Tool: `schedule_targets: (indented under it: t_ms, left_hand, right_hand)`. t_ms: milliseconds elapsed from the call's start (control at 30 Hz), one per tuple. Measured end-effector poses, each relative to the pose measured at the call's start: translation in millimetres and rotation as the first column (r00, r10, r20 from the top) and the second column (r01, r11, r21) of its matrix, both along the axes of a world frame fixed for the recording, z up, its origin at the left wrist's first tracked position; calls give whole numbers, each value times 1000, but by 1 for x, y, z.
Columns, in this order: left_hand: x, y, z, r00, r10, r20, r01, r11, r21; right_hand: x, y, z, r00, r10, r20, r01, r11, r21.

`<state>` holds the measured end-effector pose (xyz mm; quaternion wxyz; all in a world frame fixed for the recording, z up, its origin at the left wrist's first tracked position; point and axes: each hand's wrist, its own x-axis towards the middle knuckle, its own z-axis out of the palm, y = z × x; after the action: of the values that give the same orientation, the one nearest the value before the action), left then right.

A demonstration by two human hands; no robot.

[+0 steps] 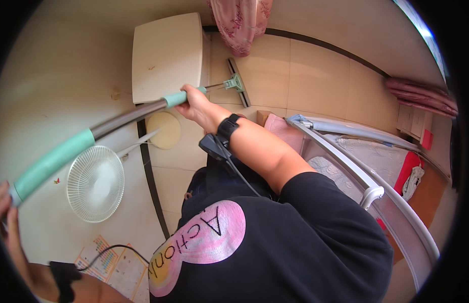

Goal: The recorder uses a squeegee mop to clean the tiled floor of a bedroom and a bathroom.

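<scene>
A: Where's the mop [128, 119]?
B: Slanted across the view. Lower green grip [175, 98] is grasped by the right hand [195, 105]; mop head [237, 82] is seen over the floor [315, 76], near the white cabinet [166, 58].
A: Left hand [8, 212]?
B: Placed at the upper green grip [54, 164]'s end. Partly cut off by the rim, so clenching can't be told.
A: Nearby?
B: White fan [95, 184], beside the mop.

Below the right hand [195, 103], dark lettering [210, 223] is borne by a pink and yellow print [229, 237] on a black shirt [310, 242]. Beside the left hand [13, 237], a sheet [102, 256] is covered with coloured rows too small to be read.
</scene>
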<state>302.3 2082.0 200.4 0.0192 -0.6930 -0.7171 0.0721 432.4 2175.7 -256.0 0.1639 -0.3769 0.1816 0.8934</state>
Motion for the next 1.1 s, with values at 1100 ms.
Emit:
schedule_targets:
  t_ms: [1100]
  left_hand:
    - [-20,-280,-173,-106,-360,927,-124,930,347]
  right_hand:
    - [-31,-225,-148,904,-41,426,-325,583,745]
